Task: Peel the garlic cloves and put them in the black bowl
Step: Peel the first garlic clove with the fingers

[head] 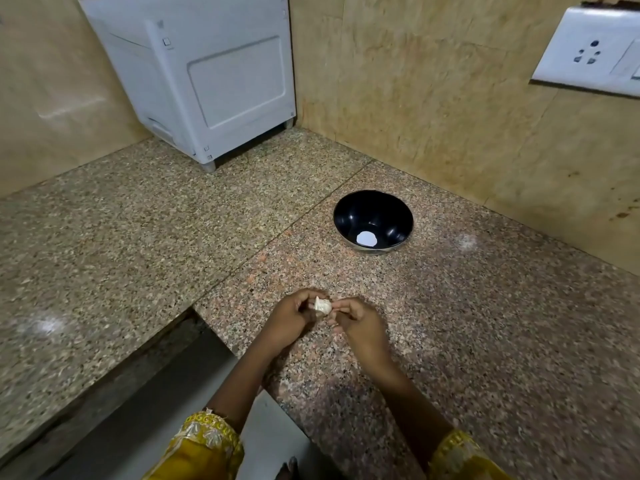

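The black bowl point(349, 211) stands upright on the far right part of the counter, near the wall corner. On its inner floor lies one pale white oval; whether this is a peeled clove or glare cannot be told. Nothing else shows inside it.

The garlic piece point(322, 306) is held above the counter, nearer than the bowl and well apart from it, with its papery skin showing. The left hand point(291, 320) has its fingers curled and pinches the garlic from the left. The right hand point(360, 323) pinches it from the right with its fingertips. This hand is slightly blurred, so the exact finger placement is unclear. Both wrists end in yellow embroidered sleeves point(207, 441).

The surface is a speckled granite counter point(485, 323) made of two slabs: a pinkish one on the right and a greyer one point(104, 237) on the left, meeting at a straight seam. A white appliance point(214, 81) on short feet stands at the far left. The walls are beige stone tile point(433, 98), and a white socket plate point(588, 50) is mounted at the far right.
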